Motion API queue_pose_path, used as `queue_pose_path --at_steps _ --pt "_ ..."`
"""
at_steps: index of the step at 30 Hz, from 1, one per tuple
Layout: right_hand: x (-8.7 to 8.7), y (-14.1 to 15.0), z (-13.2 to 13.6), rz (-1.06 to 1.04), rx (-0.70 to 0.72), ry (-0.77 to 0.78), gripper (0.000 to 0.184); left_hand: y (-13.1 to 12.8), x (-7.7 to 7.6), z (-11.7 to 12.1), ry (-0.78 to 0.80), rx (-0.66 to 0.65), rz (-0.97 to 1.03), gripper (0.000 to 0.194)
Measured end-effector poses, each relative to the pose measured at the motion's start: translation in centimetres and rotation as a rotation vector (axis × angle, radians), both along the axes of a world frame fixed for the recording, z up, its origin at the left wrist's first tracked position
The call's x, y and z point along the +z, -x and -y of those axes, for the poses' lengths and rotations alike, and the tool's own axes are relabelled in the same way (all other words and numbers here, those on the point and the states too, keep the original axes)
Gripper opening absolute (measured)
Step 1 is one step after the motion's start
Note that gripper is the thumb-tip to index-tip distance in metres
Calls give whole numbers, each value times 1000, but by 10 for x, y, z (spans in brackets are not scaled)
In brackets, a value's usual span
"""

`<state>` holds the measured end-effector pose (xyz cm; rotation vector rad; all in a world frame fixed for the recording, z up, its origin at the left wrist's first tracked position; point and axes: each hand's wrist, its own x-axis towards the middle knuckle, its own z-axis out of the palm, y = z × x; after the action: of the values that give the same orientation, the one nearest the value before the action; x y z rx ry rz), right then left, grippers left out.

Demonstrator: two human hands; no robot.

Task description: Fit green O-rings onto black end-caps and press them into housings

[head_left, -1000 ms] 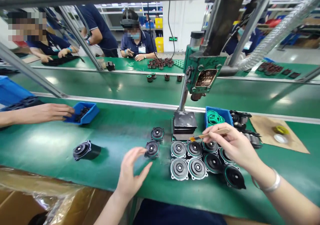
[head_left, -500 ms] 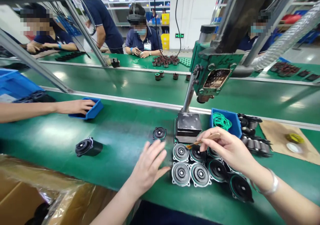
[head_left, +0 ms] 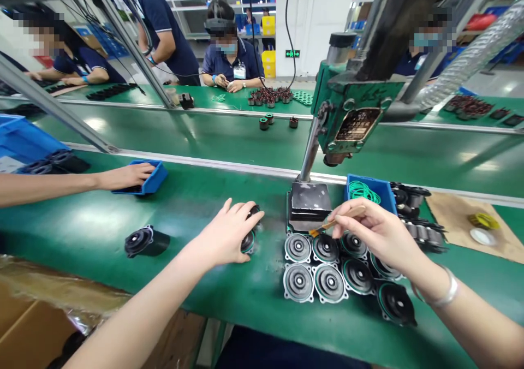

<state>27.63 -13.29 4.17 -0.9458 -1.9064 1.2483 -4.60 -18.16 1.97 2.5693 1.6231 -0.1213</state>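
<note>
My left hand (head_left: 227, 231) curls around a black round motor housing (head_left: 248, 242) that stands on the green bench, hiding most of it. A small brush (head_left: 327, 226) with a wooden handle and orange bristles is pinched in my right hand (head_left: 376, 235). Its tip hovers over the back of a group of round housings with concentric rings. Pale metal-rimmed ones, such as one housing (head_left: 298, 283), stand at the group's left. Darker ones with green rings, including a tilted housing (head_left: 396, 303), are at its right.
A green press (head_left: 347, 115) rises above its black base block (head_left: 311, 197). Behind my right hand is a blue bin (head_left: 387, 190) of green rings (head_left: 363, 192). A black motor (head_left: 146, 242) lies at left. Another person's hand (head_left: 126, 177) reaches into a small blue bin (head_left: 156, 177).
My left hand has moved left and up and closed around the lone housing. The brush in my right hand has shifted slightly right and up.
</note>
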Motion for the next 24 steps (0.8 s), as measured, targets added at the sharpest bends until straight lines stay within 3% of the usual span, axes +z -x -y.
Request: queue_pose_path --at_steps 7,12,16,18,21,22,24 --pt "5 10 -2 19 38 14 20 22 -6 4 -7 67 50 91" --pt "6 8 -2 -7 7 9 20 6 -18 -44 -20 -61 162 94" --pt "7 4 1 13 4 15 20 -12 -12 -80 -57 -137 237 108" --pt "7 1 3 14 -12 14 20 -18 -5 -74 -149 -117 330 105" --pt "7 -3 3 17 -37 26 20 -23 -4 -34 -225 -51 557 64" --pt "6 -2 2 23 -30 30 19 -25 -9 -19 -163 -41 631 52" --pt "5 1 -1 32 -2 36 19 -30 -26 6 35 -34 728 60"
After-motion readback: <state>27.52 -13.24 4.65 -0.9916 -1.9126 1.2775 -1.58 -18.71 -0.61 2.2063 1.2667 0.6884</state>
